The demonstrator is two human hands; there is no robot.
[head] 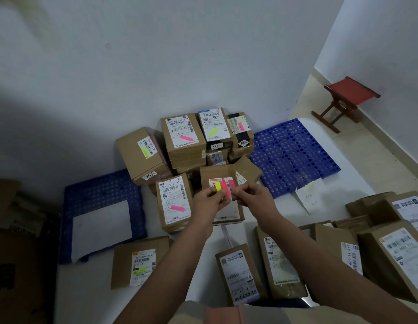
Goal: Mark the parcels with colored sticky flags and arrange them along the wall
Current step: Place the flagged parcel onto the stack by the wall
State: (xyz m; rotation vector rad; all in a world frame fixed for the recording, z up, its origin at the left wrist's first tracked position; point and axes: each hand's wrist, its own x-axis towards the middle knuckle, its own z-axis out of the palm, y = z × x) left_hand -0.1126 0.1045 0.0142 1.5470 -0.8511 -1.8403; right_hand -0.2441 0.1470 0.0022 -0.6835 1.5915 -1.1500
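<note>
Brown cardboard parcels with white labels are piled against the wall; several bear a pink or yellow flag, such as the tall parcel (183, 136) with a pink flag. My left hand (209, 201) pinches a pad of sticky flags (223, 187) with yellow and pink strips. My right hand (251, 197) pinches a pink flag at the pad's right side. Both hands hover over an open-flapped parcel (229, 176) just behind them. A parcel with a pink flag (174, 202) stands left of my hands.
Two blue perforated pallets lie on the floor, one at left (102, 195) with a white sheet on it, one at right (292, 153). More parcels (390, 249) crowd the near right floor. A red stool (348, 99) stands by the right wall. A dark carton (18, 253) sits at far left.
</note>
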